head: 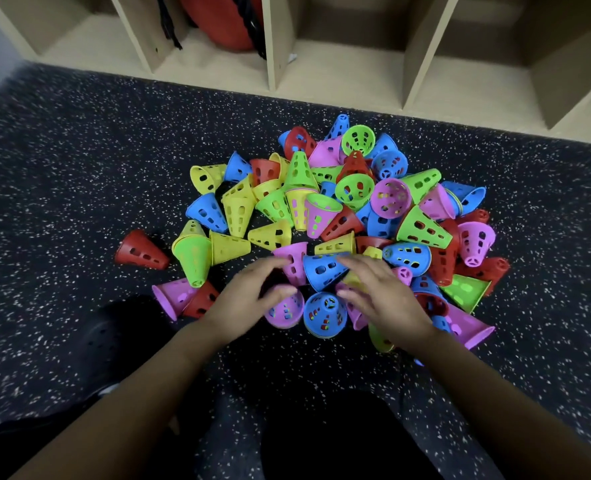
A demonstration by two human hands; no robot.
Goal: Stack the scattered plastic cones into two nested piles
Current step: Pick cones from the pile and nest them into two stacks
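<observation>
A heap of perforated plastic cones (pixel 339 216) in red, blue, green, yellow and pink lay scattered on the dark speckled floor (pixel 79 161), in front of a row of beige wooden cubbies (pixel 349 64). Both hands reached into the near edge of the heap. The left hand (pixel 249 299) hovered with its fingers (pixel 273 266) spread and curved, closed on nothing; its fingertips were just beside a pink cone (pixel 295 261) lying on its side, and its thumb lay over the rim of another pink cone (pixel 285 311) with its mouth facing up. The right hand (pixel 384 296) was likewise spread, its fingers (pixel 352 263) touching the side of a blue cone (pixel 323 270) tipped between the 2 hands. A second blue cone (pixel 325 315) sat mouth-up just below, between the wrists. A lone red cone (pixel 140 251) lay apart at the left.
</observation>
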